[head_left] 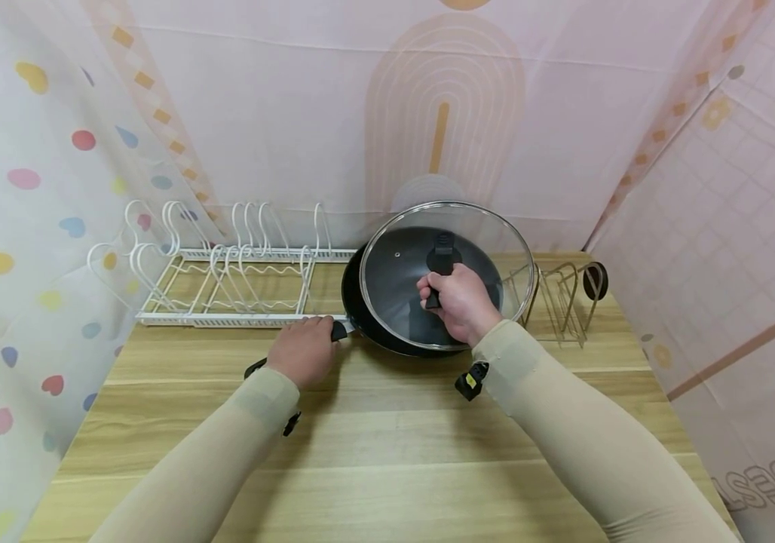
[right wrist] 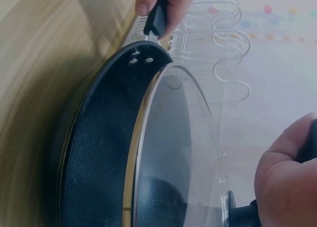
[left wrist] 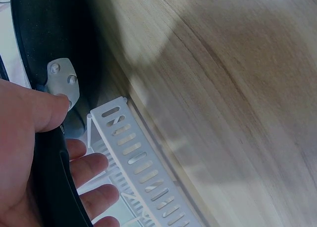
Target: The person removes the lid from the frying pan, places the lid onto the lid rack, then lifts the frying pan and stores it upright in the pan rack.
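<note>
a pan (right wrist: 99, 148) between two racks, its lid (head_left: 401, 290) above.
on the table (head_left: 374, 452), the longer rack (head_left: 225, 320) lies left of the pan, the shorter rack (head_left: 566, 302) right; the lid reaches past the pan's right side; the pan handle (head_left: 338, 330) points left toward the front; a curtain (head_left: 279, 113) hangs behind.

One left hand (head_left: 301, 351), one right hand (head_left: 464, 302): two hands. Two sleeves (head_left: 204, 460). One dark pan (right wrist: 96, 153) with one pan handle (head_left: 338, 330). Three shiny dots (right wrist: 149, 60) inside pan, two on metal bit (left wrist: 63, 83) outside. One see-through lid (head_left: 387, 294) with one black lid handle (head_left: 444, 253), one tiny hole (head_left: 397, 255). One white rack (head_left: 225, 320), one brown wire rack (head_left: 567, 302): two racks. One black round thing (head_left: 595, 280) by brown wire rack. One wood counter (head_left: 394, 452) under both racks.
</note>
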Motion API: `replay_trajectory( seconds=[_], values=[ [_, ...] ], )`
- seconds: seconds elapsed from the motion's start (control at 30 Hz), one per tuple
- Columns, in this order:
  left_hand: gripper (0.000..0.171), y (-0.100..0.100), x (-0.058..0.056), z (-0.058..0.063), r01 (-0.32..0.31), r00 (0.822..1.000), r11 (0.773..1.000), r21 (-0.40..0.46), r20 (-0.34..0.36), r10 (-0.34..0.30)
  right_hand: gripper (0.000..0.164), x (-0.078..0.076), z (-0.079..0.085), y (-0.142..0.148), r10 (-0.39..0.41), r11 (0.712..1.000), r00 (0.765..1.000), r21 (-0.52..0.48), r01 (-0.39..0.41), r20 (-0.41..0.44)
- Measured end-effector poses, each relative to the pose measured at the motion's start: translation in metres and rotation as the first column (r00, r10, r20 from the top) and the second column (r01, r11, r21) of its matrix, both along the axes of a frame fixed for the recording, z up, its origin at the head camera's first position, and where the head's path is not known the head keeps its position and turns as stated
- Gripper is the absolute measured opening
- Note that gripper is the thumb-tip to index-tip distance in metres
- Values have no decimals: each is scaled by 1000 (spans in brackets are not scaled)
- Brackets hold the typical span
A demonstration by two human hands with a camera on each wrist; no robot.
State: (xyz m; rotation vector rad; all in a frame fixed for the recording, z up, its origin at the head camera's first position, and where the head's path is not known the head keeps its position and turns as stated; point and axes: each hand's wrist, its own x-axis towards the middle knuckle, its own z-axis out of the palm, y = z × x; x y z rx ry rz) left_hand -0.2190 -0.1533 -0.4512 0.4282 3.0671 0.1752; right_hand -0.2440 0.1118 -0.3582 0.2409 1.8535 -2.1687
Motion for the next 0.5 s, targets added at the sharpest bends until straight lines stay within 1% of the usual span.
replay_trajectory(
  seconds=[0.27, 0.5],
  values=[
    [37, 1, 0, 2, 0, 1000, 1000, -5, 1, 0, 37, 0, 4, 4, -45, 998, 999, 44, 45, -15],
    [37, 1, 0, 2, -7, 1000, 1000, -9, 4, 7, 35, 1, 6, 7, -74, 996, 997, 51, 75, -20]
  ],
)
